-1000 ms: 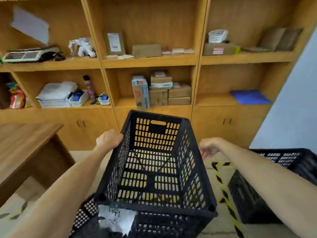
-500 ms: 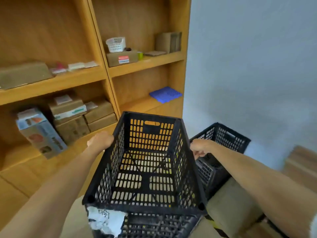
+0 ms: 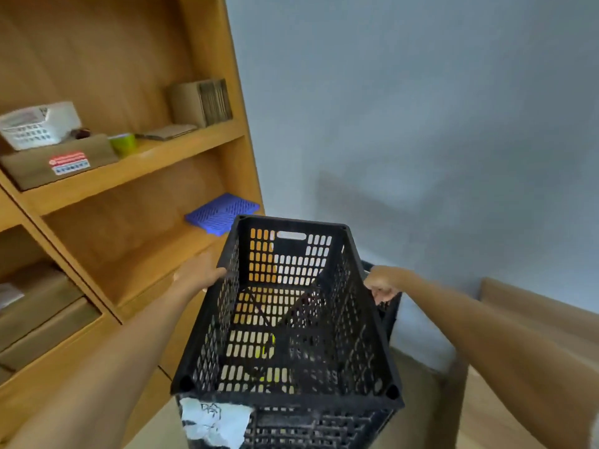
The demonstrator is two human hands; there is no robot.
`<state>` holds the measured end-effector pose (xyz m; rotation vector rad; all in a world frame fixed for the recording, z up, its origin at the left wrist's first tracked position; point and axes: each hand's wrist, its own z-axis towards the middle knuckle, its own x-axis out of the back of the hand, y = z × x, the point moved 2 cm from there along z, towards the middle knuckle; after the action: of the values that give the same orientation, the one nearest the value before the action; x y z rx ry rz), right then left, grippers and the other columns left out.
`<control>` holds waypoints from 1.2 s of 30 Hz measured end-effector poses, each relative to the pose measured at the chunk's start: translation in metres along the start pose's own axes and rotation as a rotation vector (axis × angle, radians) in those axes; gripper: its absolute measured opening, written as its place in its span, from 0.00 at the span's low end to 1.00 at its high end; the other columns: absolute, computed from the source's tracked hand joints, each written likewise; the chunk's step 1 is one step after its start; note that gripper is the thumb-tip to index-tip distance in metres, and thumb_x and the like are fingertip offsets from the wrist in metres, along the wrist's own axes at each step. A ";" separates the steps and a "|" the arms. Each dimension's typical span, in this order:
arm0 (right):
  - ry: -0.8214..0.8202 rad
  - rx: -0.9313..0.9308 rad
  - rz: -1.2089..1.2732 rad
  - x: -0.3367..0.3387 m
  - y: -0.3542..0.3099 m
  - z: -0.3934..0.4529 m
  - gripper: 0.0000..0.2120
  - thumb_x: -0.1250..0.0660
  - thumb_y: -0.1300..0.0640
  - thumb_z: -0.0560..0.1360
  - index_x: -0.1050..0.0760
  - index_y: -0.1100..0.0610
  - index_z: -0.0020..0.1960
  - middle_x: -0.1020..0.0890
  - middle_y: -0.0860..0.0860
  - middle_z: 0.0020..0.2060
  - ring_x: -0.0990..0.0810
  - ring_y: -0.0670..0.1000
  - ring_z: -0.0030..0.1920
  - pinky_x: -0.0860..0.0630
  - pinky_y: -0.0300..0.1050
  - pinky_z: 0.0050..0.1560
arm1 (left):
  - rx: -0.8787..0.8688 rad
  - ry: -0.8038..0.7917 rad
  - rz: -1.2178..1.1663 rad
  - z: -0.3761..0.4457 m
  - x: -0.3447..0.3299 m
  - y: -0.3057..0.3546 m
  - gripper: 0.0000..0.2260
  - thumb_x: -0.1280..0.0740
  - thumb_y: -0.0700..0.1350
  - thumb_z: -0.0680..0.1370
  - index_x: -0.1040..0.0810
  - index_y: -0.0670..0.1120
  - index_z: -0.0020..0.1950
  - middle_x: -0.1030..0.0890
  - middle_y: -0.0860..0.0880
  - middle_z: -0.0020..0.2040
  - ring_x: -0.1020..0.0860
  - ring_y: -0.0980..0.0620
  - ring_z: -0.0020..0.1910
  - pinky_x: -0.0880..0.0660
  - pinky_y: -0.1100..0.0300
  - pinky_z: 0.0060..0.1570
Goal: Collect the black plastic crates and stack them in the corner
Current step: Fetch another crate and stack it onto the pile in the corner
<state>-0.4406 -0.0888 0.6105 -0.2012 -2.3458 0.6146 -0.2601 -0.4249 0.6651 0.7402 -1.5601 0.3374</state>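
I hold an empty black perforated plastic crate (image 3: 285,322) in front of me, open side up, with a torn white label on its near wall. My left hand (image 3: 197,275) grips the crate's left rim and my right hand (image 3: 382,285) grips its right rim. Behind and below the held crate's right side, a sliver of another black crate (image 3: 389,314) shows in the corner by the wall. Most of that second crate is hidden by the one I carry.
A wooden shelf unit (image 3: 136,170) fills the left side, holding a white basket (image 3: 35,124), cardboard boxes, a green cup and a blue plastic panel (image 3: 222,212). A grey wall (image 3: 421,124) lies ahead. A wooden surface (image 3: 531,312) sits at the right.
My view has swung right, from the shelves toward the grey wall corner. The held crate has moved over the crate in the corner and now covers most of it. Both hands keep their grip.
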 end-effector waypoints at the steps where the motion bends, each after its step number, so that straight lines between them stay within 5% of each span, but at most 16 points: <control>1: 0.070 0.010 0.011 0.013 0.010 0.005 0.12 0.42 0.62 0.78 0.24 0.62 0.38 0.18 0.53 0.33 0.21 0.46 0.27 0.29 0.34 0.24 | -0.046 -0.015 0.029 0.015 -0.001 0.020 0.17 0.34 0.49 0.77 0.32 0.45 0.30 0.27 0.49 0.28 0.28 0.51 0.29 0.33 0.59 0.31; 3: 0.193 -0.001 0.010 0.038 0.028 0.015 0.15 0.44 0.64 0.77 0.27 0.61 0.33 0.21 0.53 0.26 0.25 0.47 0.23 0.30 0.33 0.22 | -0.101 -0.006 0.087 0.041 -0.005 0.058 0.18 0.33 0.49 0.77 0.34 0.44 0.32 0.32 0.51 0.28 0.31 0.52 0.29 0.32 0.58 0.35; 6: 0.296 -0.056 0.091 0.071 0.057 0.030 0.12 0.40 0.64 0.77 0.29 0.59 0.35 0.24 0.52 0.29 0.25 0.50 0.29 0.28 0.36 0.24 | -0.179 -0.008 0.102 0.087 -0.020 0.111 0.17 0.33 0.52 0.77 0.31 0.44 0.34 0.29 0.50 0.29 0.27 0.50 0.31 0.27 0.55 0.42; 11: 0.321 -0.183 0.168 0.103 0.106 0.055 0.16 0.43 0.65 0.77 0.31 0.62 0.31 0.25 0.51 0.16 0.20 0.51 0.23 0.32 0.35 0.17 | -0.291 -0.100 0.123 0.164 -0.062 0.187 0.20 0.35 0.54 0.79 0.33 0.45 0.32 0.22 0.45 0.35 0.24 0.46 0.35 0.27 0.57 0.37; 15: 0.248 -0.274 0.292 0.114 0.130 0.089 0.10 0.39 0.63 0.79 0.28 0.64 0.40 0.19 0.60 0.38 0.16 0.57 0.39 0.19 0.42 0.31 | -0.398 -0.146 0.149 0.216 -0.085 0.230 0.20 0.34 0.54 0.79 0.36 0.45 0.33 0.29 0.48 0.31 0.23 0.43 0.35 0.22 0.51 0.43; 18: 0.214 -0.356 0.324 0.115 0.130 0.109 0.10 0.38 0.59 0.80 0.29 0.64 0.44 0.18 0.60 0.40 0.15 0.52 0.34 0.19 0.42 0.32 | -0.463 -0.185 0.183 0.254 -0.097 0.253 0.17 0.36 0.53 0.80 0.34 0.44 0.36 0.26 0.47 0.35 0.25 0.44 0.37 0.23 0.51 0.46; 23: 0.162 -0.454 0.254 0.105 0.120 0.150 0.11 0.34 0.59 0.78 0.29 0.61 0.39 0.19 0.53 0.30 0.16 0.49 0.34 0.23 0.35 0.27 | -0.563 -0.228 0.291 0.316 -0.120 0.271 0.13 0.37 0.52 0.80 0.29 0.43 0.44 0.23 0.45 0.40 0.23 0.44 0.40 0.26 0.54 0.44; 26: 0.129 -0.494 0.159 0.093 0.117 0.173 0.13 0.32 0.55 0.77 0.27 0.63 0.38 0.24 0.47 0.16 0.23 0.41 0.20 0.28 0.32 0.23 | -0.621 -0.266 0.376 0.340 -0.137 0.264 0.16 0.36 0.52 0.79 0.35 0.45 0.38 0.29 0.49 0.36 0.28 0.47 0.36 0.30 0.57 0.39; 30: 0.145 -0.461 0.175 0.088 0.108 0.203 0.18 0.31 0.49 0.75 0.28 0.59 0.34 0.20 0.51 0.28 0.21 0.48 0.28 0.22 0.41 0.38 | -0.567 -0.336 0.379 0.366 -0.171 0.234 0.16 0.38 0.50 0.81 0.37 0.46 0.36 0.34 0.51 0.32 0.34 0.52 0.30 0.34 0.58 0.35; 36: 0.093 -0.447 0.087 0.097 0.099 0.214 0.17 0.29 0.48 0.74 0.27 0.57 0.34 0.15 0.53 0.37 0.20 0.48 0.34 0.26 0.37 0.38 | -0.578 -0.343 0.412 0.384 -0.181 0.223 0.18 0.39 0.56 0.81 0.37 0.47 0.37 0.32 0.52 0.31 0.32 0.51 0.31 0.31 0.57 0.39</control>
<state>-0.6573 -0.0528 0.4815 -0.5235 -2.3632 0.1084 -0.7027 -0.4491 0.4820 0.0179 -2.0100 0.0425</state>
